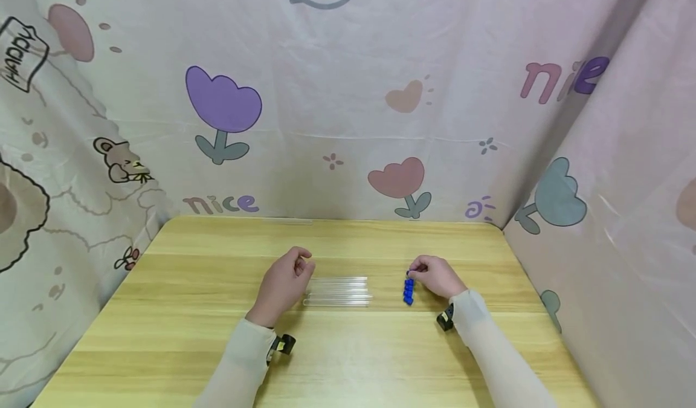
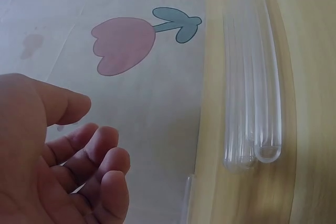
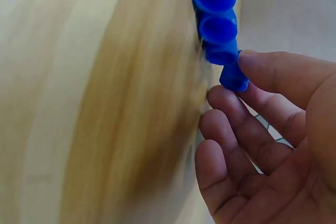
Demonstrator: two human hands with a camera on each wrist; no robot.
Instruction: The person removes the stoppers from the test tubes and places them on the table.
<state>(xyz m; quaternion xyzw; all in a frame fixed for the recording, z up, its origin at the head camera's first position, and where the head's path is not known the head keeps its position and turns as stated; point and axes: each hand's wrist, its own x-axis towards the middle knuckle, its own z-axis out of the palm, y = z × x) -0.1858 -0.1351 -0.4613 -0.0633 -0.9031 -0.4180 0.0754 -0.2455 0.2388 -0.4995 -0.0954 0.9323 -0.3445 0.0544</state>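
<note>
Several clear test tubes (image 1: 339, 293) lie side by side on the table, and their rounded ends show in the left wrist view. My left hand (image 1: 285, 284) is just left of them, its fingers loosely bent and nothing between them. To the right of the tubes, several blue stoppers (image 1: 408, 292) stand in a short row. At the far end of this row, my right hand (image 1: 439, 276) pinches a blue stopper (image 3: 234, 78) between thumb and index finger. The hollow, cup-like ends of the other stoppers face the right wrist camera.
The wooden table (image 1: 348, 359) is bordered by a patterned curtain (image 1: 326, 112) at the back and both sides. A thin clear strip (image 1: 288, 221) lies along the back edge. Small black wrist cameras (image 1: 285, 344) sit on both sleeves.
</note>
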